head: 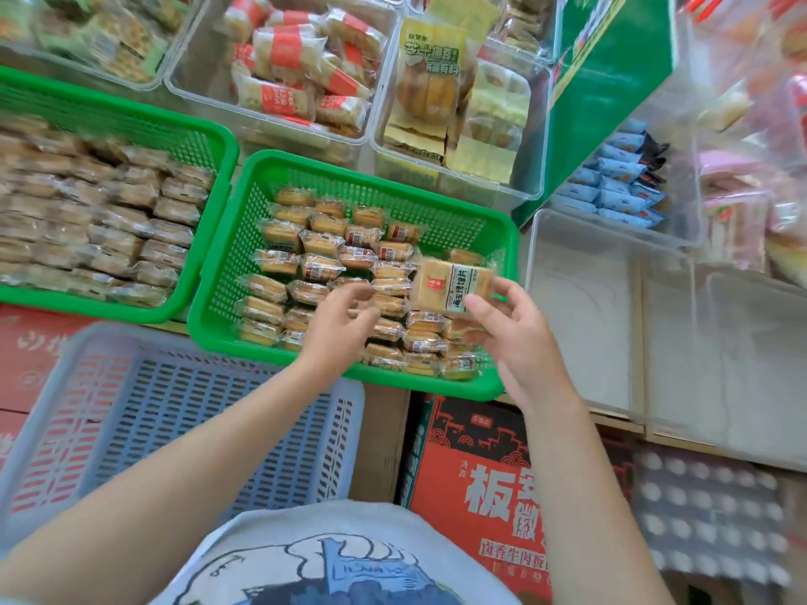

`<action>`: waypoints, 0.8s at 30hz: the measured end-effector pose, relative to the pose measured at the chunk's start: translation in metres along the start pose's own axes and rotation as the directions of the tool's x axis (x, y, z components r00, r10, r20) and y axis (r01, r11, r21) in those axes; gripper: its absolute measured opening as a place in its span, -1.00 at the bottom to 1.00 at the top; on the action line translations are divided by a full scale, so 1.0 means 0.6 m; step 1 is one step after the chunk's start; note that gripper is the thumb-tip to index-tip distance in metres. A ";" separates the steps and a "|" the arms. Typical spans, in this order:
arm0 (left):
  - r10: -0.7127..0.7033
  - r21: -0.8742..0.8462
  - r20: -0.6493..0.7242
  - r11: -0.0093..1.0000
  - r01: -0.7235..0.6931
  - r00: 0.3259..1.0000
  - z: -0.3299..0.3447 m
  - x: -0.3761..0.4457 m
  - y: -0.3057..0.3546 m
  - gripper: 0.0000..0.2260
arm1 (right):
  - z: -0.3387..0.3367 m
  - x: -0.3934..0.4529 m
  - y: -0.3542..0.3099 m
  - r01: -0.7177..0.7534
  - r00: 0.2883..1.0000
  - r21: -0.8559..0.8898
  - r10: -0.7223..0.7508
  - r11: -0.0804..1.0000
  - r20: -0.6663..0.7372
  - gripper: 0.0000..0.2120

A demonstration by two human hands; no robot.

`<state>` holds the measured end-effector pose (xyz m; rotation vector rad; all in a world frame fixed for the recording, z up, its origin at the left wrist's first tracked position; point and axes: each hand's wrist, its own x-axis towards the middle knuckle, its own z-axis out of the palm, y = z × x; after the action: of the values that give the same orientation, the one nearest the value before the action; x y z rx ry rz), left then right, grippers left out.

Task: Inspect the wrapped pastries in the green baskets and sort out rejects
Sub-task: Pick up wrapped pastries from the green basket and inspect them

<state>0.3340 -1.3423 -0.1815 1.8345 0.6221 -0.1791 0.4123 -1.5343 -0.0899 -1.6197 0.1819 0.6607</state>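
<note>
Shop stock all round, bins and baskets packed edge to edge, no bare worktop visible. Right hand (515,329) pinches one wrapped pastry (452,283) by its lower edge, thumb and fingertips on the wrapper, held up over the right end of the near green basket (244,272). Left hand (338,318) hovers over the middle of the same basket, fingers loosely bent, holding nothing as far as can be told; blurred.

Basket holds rows of small wrapped pastries (314,266), fairly tidy. Second green basket (209,137) to the left, fuller, blurred. Grey-blue basket (183,412) in front, looks empty; clear bin (581,307) at right also looks empty. Either could be the reject spot, cannot tell.

Risks, as judged: grip is only on the wrapper edge, slick film, so the piece could slip and drop back into the rows, mixing checked with unchecked. Left hand low over the rows could knock the stacks. Label faces up; the back seam goes unseen unless it is turned over.
</note>
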 end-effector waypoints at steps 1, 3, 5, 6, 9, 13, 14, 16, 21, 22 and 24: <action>-0.042 -0.243 0.054 0.968 0.054 0.998 -0.009 -0.016 0.026 -0.71 | 0.000 -0.015 0.006 -0.014 0.999 0.047 0.013 0.999 0.032 -0.67; -0.036 -0.557 0.184 0.820 0.134 0.982 -0.024 -0.052 0.072 -0.70 | 0.002 -0.041 0.016 -0.033 0.996 0.111 0.023 0.993 0.089 -0.62; 0.021 -0.605 0.202 0.789 0.108 0.979 -0.030 -0.086 0.097 -0.69 | 0.006 -0.062 0.024 -0.037 0.991 0.134 0.020 0.990 0.129 -0.59; 0.025 -0.599 0.170 0.796 0.083 0.985 -0.032 -0.099 0.102 -0.72 | 0.009 -0.070 0.026 -0.040 0.990 0.133 0.021 0.990 0.140 -0.59; -0.016 -0.605 0.064 0.794 0.052 0.998 -0.039 -0.119 0.100 -0.80 | 0.010 -0.087 0.036 -0.038 0.990 0.099 0.023 0.994 0.142 -0.59; -0.074 -0.588 0.023 0.806 0.073 0.997 -0.041 -0.133 0.088 -0.88 | 0.014 -0.106 0.047 0.016 0.991 -0.040 -0.011 0.999 0.131 -0.63; -0.085 -0.575 0.009 0.815 0.075 0.996 -0.040 -0.137 0.086 -0.91 | 0.016 -0.110 0.050 0.026 0.992 -0.057 -0.018 0.998 0.123 -0.64; -0.102 -0.542 -0.007 0.836 0.082 0.995 -0.036 -0.143 0.084 -0.95 | 0.017 -0.117 0.054 0.031 0.994 -0.056 -0.025 0.998 0.107 -0.61; -0.072 -0.457 0.065 0.884 0.094 0.995 -0.027 -0.153 0.082 -0.94 | 0.007 -0.123 0.059 0.007 0.996 0.134 -0.018 0.991 0.084 -0.69; -0.048 -0.453 0.092 0.887 0.085 0.995 -0.027 -0.156 0.083 -0.92 | 0.004 -0.123 0.058 0.013 0.998 0.177 -0.025 0.984 0.061 -0.73; 0.002 -0.460 0.149 0.886 0.067 0.989 -0.026 -0.163 0.090 -0.89 | -0.003 -0.122 0.056 0.052 0.999 0.185 -0.054 0.981 0.002 -0.79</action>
<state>0.2753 -1.3722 -0.0899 1.3340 0.5383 -0.1675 0.3365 -1.5606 -0.0813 -1.4390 0.1886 0.5912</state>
